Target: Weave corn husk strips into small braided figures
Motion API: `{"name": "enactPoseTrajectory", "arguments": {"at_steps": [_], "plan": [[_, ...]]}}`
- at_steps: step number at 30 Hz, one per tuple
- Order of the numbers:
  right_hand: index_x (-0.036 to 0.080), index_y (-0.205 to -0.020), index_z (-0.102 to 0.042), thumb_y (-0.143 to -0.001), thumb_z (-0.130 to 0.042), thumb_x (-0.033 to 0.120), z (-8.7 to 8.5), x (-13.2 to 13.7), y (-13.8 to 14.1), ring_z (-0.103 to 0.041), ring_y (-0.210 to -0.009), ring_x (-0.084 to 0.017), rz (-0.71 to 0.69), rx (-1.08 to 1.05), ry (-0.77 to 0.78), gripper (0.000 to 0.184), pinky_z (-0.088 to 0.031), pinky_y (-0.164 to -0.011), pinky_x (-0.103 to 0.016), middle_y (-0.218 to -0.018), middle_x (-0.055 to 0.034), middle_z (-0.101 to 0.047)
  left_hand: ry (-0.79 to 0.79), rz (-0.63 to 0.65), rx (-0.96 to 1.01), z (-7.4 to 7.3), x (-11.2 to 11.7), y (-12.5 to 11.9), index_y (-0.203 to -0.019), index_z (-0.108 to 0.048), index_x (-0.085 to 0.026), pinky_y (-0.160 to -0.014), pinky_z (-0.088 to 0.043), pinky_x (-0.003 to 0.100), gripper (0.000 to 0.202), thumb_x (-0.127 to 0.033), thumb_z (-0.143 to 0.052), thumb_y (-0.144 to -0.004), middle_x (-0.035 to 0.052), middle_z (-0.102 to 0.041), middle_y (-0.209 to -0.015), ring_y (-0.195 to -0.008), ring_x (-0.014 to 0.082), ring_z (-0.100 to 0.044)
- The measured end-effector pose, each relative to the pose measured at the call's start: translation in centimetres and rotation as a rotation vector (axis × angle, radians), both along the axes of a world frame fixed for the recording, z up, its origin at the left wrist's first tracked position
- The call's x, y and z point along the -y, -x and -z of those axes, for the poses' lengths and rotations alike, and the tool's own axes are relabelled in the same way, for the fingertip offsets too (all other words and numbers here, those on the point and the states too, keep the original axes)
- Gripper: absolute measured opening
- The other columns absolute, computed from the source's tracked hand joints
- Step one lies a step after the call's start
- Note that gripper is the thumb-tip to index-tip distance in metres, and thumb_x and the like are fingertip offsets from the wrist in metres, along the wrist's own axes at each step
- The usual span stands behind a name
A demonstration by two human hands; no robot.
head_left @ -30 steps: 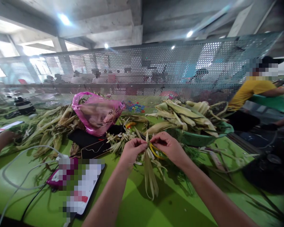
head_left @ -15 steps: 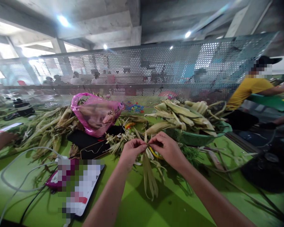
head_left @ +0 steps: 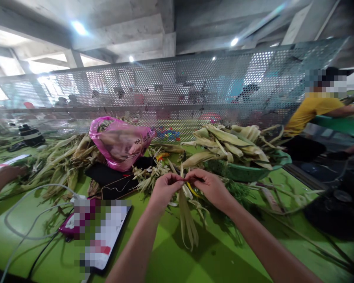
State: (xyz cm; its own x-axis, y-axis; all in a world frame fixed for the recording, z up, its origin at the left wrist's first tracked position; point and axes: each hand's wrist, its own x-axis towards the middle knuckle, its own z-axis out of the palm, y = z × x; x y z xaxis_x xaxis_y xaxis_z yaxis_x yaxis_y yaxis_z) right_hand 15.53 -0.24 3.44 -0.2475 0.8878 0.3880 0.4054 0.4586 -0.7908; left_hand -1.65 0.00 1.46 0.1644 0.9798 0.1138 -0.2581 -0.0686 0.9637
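Above the green table (head_left: 171,263), my left hand (head_left: 164,190) and my right hand (head_left: 211,186) both pinch the top of a bundle of pale husk strips (head_left: 186,218), which hangs down between them. Their fingertips almost meet at the bundle's upper end. A yellow band (head_left: 194,191) shows just under my right fingers. Loose husk pieces (head_left: 150,175) lie behind my left hand.
A green basin (head_left: 247,171) heaped with corn husks stands at the right, a pink plastic bag (head_left: 118,142) and a husk pile (head_left: 61,157) at the left. Phones and white cables lie at front left. Another person's hand (head_left: 6,173) rests at far left; a person in yellow sits at far right.
My hands have stayed on the bundle's top and shifted only slightly. The yellow band is less exposed under my right fingers than a second ago.
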Motion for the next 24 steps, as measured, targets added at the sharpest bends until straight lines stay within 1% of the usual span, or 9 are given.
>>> {"name": "enactPoseTrajectory", "arguments": {"at_steps": [3, 6, 9, 11, 16, 21, 24], "plan": [[0.024, -0.081, -0.070, -0.072, -0.050, 0.011, -0.12, -0.03, -0.07, -0.061, -0.081, -0.019, 0.008, 0.016, -0.034, 0.025, -0.045, -0.078, -0.031, -0.084, -0.0012, -0.067, 0.008, 0.005, 0.010, 0.14, -0.15, 0.03, -0.072, -0.067, -0.014, -0.061, -0.038, 0.020, 0.028, -0.034, -0.080, -0.058, -0.0011, -0.060, -0.065, -0.061, 0.0079, -0.050], [0.024, -0.080, -0.071, -0.072, -0.048, 0.010, -0.45, 0.08, -0.04, -0.061, -0.080, -0.019, -0.003, 0.027, -0.074, 0.028, -0.045, -0.077, -0.031, -0.082, -0.0017, -0.066, 0.016, 0.007, 0.027, 0.33, -0.28, 0.08, -0.072, -0.067, -0.014, -0.060, -0.038, 0.019, 0.028, -0.034, -0.080, -0.058, -0.0012, -0.060, -0.065, -0.060, 0.0074, -0.050], [0.024, -0.085, -0.072, -0.075, -0.052, 0.013, -0.65, 0.19, 0.03, -0.061, -0.082, -0.019, 0.000, 0.048, -0.115, 0.025, -0.046, -0.078, -0.032, -0.084, -0.0032, -0.065, 0.024, 0.013, 0.052, 0.42, -0.28, 0.11, -0.073, -0.066, -0.013, -0.061, -0.038, 0.019, 0.028, -0.033, -0.080, -0.059, -0.0013, -0.060, -0.066, -0.061, 0.0068, -0.050], [0.024, -0.088, -0.073, -0.077, -0.056, 0.015, -0.61, 0.21, 0.06, -0.061, -0.082, -0.020, 0.015, 0.099, -0.146, 0.022, -0.046, -0.078, -0.032, -0.085, -0.0036, -0.063, 0.022, 0.017, 0.070, 0.41, -0.25, 0.10, -0.073, -0.066, -0.014, -0.061, -0.039, 0.018, 0.028, -0.032, -0.081, -0.059, -0.0011, -0.061, -0.067, -0.062, 0.0066, -0.050], [0.024, -0.090, -0.072, -0.077, -0.061, 0.014, -0.10, 0.15, 0.12, -0.060, -0.080, -0.019, 0.067, 0.214, -0.205, 0.020, -0.046, -0.075, -0.030, -0.085, -0.0032, -0.060, 0.023, 0.007, 0.068, 0.35, -0.23, 0.08, -0.072, -0.066, -0.014, -0.060, -0.039, 0.020, 0.031, -0.035, -0.082, -0.056, -0.0008, -0.060, -0.066, -0.060, 0.0075, -0.050], [0.021, -0.084, -0.069, -0.081, -0.061, 0.019, -0.11, 0.13, 0.04, -0.058, -0.078, -0.019, 0.099, 0.251, -0.178, 0.010, -0.044, -0.074, -0.030, -0.083, -0.0034, -0.058, -0.025, 0.007, -0.005, 0.54, -0.34, 0.27, -0.075, -0.066, -0.014, -0.063, -0.039, 0.021, 0.025, -0.032, -0.078, -0.062, -0.0002, -0.060, -0.068, -0.063, 0.0092, -0.051], [0.020, -0.079, -0.068, -0.081, -0.061, 0.023, -0.35, 0.04, -0.11, -0.058, -0.077, -0.019, 0.074, 0.243, -0.122, 0.008, -0.044, -0.072, -0.030, -0.081, -0.0031, -0.059, -0.080, -0.005, -0.105, 0.75, -0.50, 0.33, -0.076, -0.066, -0.014, -0.064, -0.040, 0.022, 0.017, -0.026, -0.072, -0.066, -0.0002, -0.060, -0.068, -0.064, 0.0103, -0.052]]}}
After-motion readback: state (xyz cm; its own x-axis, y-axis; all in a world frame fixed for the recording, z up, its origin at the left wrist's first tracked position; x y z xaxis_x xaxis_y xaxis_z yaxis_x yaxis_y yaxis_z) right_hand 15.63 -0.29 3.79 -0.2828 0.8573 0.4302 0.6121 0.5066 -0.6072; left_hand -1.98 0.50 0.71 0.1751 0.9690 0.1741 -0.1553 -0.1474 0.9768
